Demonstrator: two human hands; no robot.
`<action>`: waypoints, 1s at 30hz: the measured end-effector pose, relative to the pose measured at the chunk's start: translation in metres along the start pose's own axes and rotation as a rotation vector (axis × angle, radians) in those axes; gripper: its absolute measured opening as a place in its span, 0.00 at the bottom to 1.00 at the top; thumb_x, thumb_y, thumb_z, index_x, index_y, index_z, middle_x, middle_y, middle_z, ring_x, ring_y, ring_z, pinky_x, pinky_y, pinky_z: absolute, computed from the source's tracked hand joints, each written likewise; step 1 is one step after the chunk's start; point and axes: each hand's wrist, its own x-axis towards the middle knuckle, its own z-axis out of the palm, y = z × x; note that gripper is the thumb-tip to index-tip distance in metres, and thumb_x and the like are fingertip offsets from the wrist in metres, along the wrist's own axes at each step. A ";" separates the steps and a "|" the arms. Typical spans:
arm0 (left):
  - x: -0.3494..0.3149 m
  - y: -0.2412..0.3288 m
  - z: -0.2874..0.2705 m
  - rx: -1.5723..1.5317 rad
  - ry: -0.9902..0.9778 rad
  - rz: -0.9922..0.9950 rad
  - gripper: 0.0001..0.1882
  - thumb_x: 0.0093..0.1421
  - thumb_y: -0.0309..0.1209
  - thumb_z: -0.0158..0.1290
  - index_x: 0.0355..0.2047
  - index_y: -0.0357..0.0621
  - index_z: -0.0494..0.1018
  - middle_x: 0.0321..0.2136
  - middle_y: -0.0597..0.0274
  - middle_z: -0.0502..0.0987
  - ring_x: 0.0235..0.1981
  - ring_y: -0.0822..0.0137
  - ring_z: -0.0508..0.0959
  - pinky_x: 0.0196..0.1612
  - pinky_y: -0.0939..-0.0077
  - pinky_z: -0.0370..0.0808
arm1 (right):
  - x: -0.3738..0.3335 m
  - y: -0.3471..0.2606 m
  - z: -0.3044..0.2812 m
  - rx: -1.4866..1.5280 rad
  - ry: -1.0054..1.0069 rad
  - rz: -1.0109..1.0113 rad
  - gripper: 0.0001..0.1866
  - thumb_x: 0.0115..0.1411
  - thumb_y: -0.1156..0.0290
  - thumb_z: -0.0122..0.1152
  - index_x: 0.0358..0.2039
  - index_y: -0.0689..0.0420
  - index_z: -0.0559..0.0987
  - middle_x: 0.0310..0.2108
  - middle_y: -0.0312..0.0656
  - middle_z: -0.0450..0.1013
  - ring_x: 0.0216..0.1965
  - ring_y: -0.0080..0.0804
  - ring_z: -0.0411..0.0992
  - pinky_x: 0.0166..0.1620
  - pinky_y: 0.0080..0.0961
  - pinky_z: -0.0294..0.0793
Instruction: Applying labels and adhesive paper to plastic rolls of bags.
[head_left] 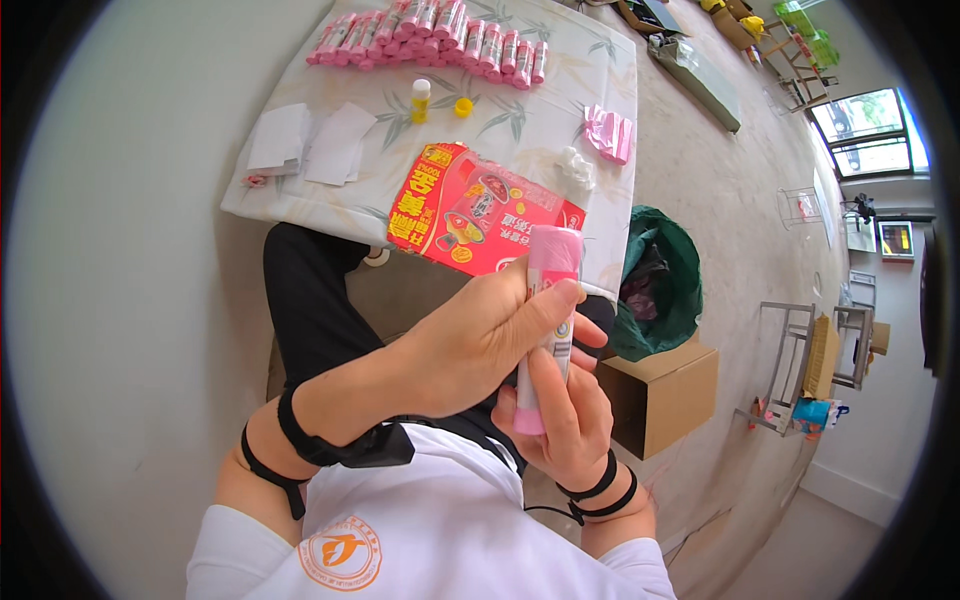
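A pink roll of plastic bags (556,252) with a white printed label wrapped round it is held upright, slightly tilted, in front of my chest. My left hand (470,335) grips its upper half, the thumb pressed along the label. Lower down, my right hand (570,405) has its fingers wrapped round the roll near its bottom end. Just beyond the hands, a red printed cardboard sheet (470,212) lies at the table's near edge. Farther off stand an uncapped glue stick (420,103) and its yellow cap (463,107). White paper slips (338,145) lie to the left.
Many similar pink rolls (430,42) are piled at the far side of the cloth-covered table (540,130). Pink plastic film (609,135) and a crumpled white scrap (577,168) lie at its right. Beside it are a green bag-lined bin (685,285) and an open cardboard box (675,395).
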 end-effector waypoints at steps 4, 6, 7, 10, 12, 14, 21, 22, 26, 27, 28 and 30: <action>-0.007 0.008 0.010 0.015 0.013 0.040 0.22 0.71 0.43 0.36 0.48 0.33 0.61 0.43 0.43 0.76 0.42 0.59 0.80 0.44 0.70 0.78 | -0.003 -0.004 -0.007 0.022 -0.026 -0.008 0.30 0.47 0.77 0.71 0.51 0.67 0.70 0.37 0.50 0.72 0.35 0.41 0.75 0.38 0.29 0.77; -0.010 0.010 0.015 0.051 0.045 0.072 0.21 0.71 0.42 0.35 0.46 0.33 0.61 0.42 0.42 0.77 0.41 0.60 0.80 0.45 0.70 0.78 | -0.002 -0.005 -0.007 0.047 0.008 -0.024 0.27 0.47 0.76 0.72 0.48 0.68 0.72 0.36 0.51 0.72 0.33 0.42 0.75 0.35 0.30 0.78; -0.012 0.009 0.016 0.052 0.044 0.073 0.21 0.71 0.42 0.35 0.46 0.33 0.61 0.42 0.42 0.77 0.41 0.60 0.80 0.45 0.70 0.78 | -0.002 -0.006 -0.007 0.072 0.040 -0.040 0.25 0.47 0.75 0.73 0.45 0.70 0.75 0.35 0.52 0.73 0.31 0.42 0.76 0.33 0.31 0.79; -0.017 0.010 0.020 0.155 0.073 0.134 0.20 0.71 0.41 0.35 0.46 0.31 0.61 0.40 0.42 0.78 0.41 0.61 0.81 0.44 0.70 0.78 | -0.004 -0.009 -0.007 0.116 0.027 -0.041 0.25 0.47 0.76 0.73 0.45 0.70 0.74 0.36 0.52 0.72 0.33 0.43 0.76 0.35 0.33 0.79; -0.019 0.011 0.022 0.156 0.088 0.106 0.21 0.71 0.42 0.35 0.46 0.31 0.60 0.39 0.42 0.78 0.39 0.60 0.81 0.43 0.70 0.78 | -0.004 -0.010 -0.008 0.140 0.018 -0.042 0.25 0.48 0.76 0.73 0.45 0.69 0.74 0.37 0.52 0.72 0.33 0.44 0.76 0.36 0.33 0.79; -0.015 0.005 0.024 0.069 0.157 0.121 0.22 0.71 0.43 0.36 0.43 0.31 0.63 0.35 0.46 0.79 0.35 0.63 0.81 0.39 0.72 0.78 | -0.002 -0.010 -0.008 0.119 0.020 -0.038 0.25 0.47 0.76 0.73 0.45 0.69 0.74 0.36 0.51 0.72 0.33 0.43 0.76 0.36 0.32 0.79; -0.001 -0.004 0.014 0.095 0.251 0.219 0.28 0.71 0.48 0.36 0.31 0.31 0.70 0.22 0.52 0.78 0.23 0.70 0.79 0.26 0.78 0.76 | 0.001 0.000 0.008 0.138 0.118 -0.025 0.26 0.45 0.78 0.73 0.47 0.69 0.75 0.33 0.48 0.72 0.30 0.40 0.75 0.35 0.30 0.78; -0.002 -0.004 0.014 0.128 0.233 0.231 0.28 0.71 0.47 0.36 0.32 0.31 0.70 0.22 0.53 0.78 0.22 0.71 0.79 0.25 0.79 0.75 | 0.001 -0.002 0.006 0.123 0.076 0.004 0.27 0.48 0.78 0.71 0.49 0.67 0.72 0.36 0.48 0.72 0.33 0.40 0.75 0.39 0.33 0.77; -0.003 -0.001 0.014 0.175 0.254 0.152 0.33 0.71 0.48 0.32 0.29 0.31 0.77 0.23 0.54 0.80 0.24 0.72 0.79 0.31 0.81 0.76 | 0.004 -0.002 0.010 0.137 0.137 0.013 0.28 0.45 0.80 0.73 0.48 0.68 0.75 0.33 0.47 0.73 0.30 0.38 0.76 0.34 0.27 0.78; -0.003 -0.002 0.014 0.174 0.254 0.150 0.33 0.71 0.48 0.32 0.29 0.31 0.77 0.23 0.54 0.80 0.24 0.72 0.79 0.31 0.81 0.76 | 0.004 -0.003 0.010 0.137 0.136 0.015 0.28 0.45 0.80 0.73 0.48 0.68 0.75 0.33 0.47 0.73 0.30 0.38 0.76 0.34 0.27 0.78; -0.003 -0.002 0.013 0.170 0.264 0.131 0.32 0.70 0.49 0.33 0.32 0.30 0.75 0.22 0.54 0.80 0.24 0.73 0.79 0.31 0.81 0.76 | 0.005 -0.003 0.010 0.154 0.135 0.025 0.28 0.45 0.80 0.73 0.49 0.67 0.75 0.33 0.47 0.73 0.30 0.38 0.76 0.34 0.27 0.77; -0.003 -0.003 0.013 0.165 0.275 0.110 0.31 0.70 0.49 0.34 0.35 0.30 0.74 0.22 0.55 0.80 0.24 0.73 0.79 0.31 0.81 0.75 | 0.004 -0.004 0.010 0.173 0.133 0.036 0.28 0.46 0.80 0.72 0.49 0.67 0.74 0.33 0.47 0.73 0.29 0.38 0.75 0.33 0.26 0.77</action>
